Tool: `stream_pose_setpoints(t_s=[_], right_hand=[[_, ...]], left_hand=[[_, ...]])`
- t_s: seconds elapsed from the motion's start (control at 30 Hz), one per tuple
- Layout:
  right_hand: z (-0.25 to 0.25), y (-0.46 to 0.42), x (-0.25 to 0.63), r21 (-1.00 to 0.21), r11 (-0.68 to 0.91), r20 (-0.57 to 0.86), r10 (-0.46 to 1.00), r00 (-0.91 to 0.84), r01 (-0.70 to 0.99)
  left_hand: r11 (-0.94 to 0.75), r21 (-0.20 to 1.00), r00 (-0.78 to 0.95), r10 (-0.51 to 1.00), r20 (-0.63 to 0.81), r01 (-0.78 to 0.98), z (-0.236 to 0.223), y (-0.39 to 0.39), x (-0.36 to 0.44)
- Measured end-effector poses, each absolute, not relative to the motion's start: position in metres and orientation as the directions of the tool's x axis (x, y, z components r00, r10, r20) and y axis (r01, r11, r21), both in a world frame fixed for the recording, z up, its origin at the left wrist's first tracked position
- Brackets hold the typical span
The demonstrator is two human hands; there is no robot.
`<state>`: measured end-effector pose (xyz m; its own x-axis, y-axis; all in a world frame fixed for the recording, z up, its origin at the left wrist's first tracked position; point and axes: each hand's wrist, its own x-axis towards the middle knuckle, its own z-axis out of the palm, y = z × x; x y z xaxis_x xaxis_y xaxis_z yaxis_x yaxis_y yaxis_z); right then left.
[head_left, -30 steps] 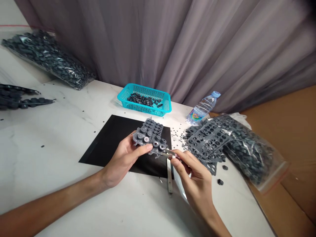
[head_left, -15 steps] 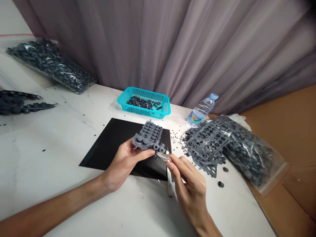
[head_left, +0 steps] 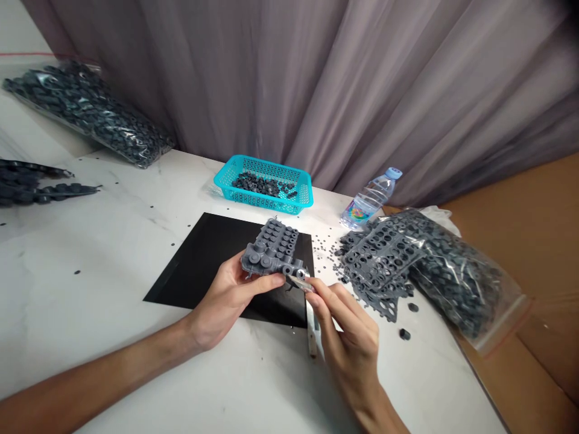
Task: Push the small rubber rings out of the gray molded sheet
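My left hand (head_left: 226, 295) is closed around the near edge of a grey moulded sheet (head_left: 274, 244) with rows of round, hollow studs. It holds the sheet tilted above a black mat (head_left: 190, 259), thumb along the near edge. In my right hand (head_left: 348, 325), thumb and fingers pinch a small pointed metal tool (head_left: 299, 283). Its tip meets the sheet's near right corner, beside the ring-shaped studs and my left thumb. The tool's exact kind is hard to make out. Beneath the right hand, a narrow metal strip (head_left: 312, 343) lies along the mat's right edge, partly covered.
A turquoise basket (head_left: 265, 202) holds small dark pieces. Right of it lean a water bottle (head_left: 371, 199), a pile of perforated grey sheets (head_left: 377, 259) and a filled clear bag (head_left: 456, 277). Another filled bag (head_left: 90, 114) and dark studded strips (head_left: 40, 184) are at left. Small discs dot the table.
The view has shifted slightly, so the surroundings sit a little higher. Both hands keep their holds, and the tool's tip stays at the sheet's near right corner.
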<state>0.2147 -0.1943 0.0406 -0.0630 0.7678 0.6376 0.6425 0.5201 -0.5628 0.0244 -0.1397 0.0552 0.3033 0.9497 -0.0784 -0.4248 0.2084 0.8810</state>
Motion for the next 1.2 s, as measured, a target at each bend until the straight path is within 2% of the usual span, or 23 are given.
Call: stream_pose_setpoints(t_s=[0.93, 1.07, 1.13, 1.2], right_hand=[[0.040, -0.196, 0.217, -0.532, 0.525, 0.657, 0.751, -0.067, 0.664], [0.042, -0.194, 0.222, -0.640, 0.452, 0.593, 0.805, 0.025, 0.622], [0.043, -0.190, 0.226, -0.757, 0.330, 0.473, 0.872, 0.124, 0.564], [0.041, -0.185, 0.230, -0.872, 0.178, 0.290, 0.938, 0.190, 0.456]], left_hand=[[0.238, 0.878, 0.333, 0.938, -0.097, -0.415, 0.052, -0.142, 0.026], [0.267, 0.886, 0.373, 0.920, -0.117, -0.380, 0.050, -0.140, 0.023], [0.294, 0.894, 0.427, 0.894, -0.132, -0.339, 0.050, -0.137, 0.020], [0.329, 0.903, 0.496, 0.853, -0.159, -0.277, 0.051, -0.133, 0.015]])
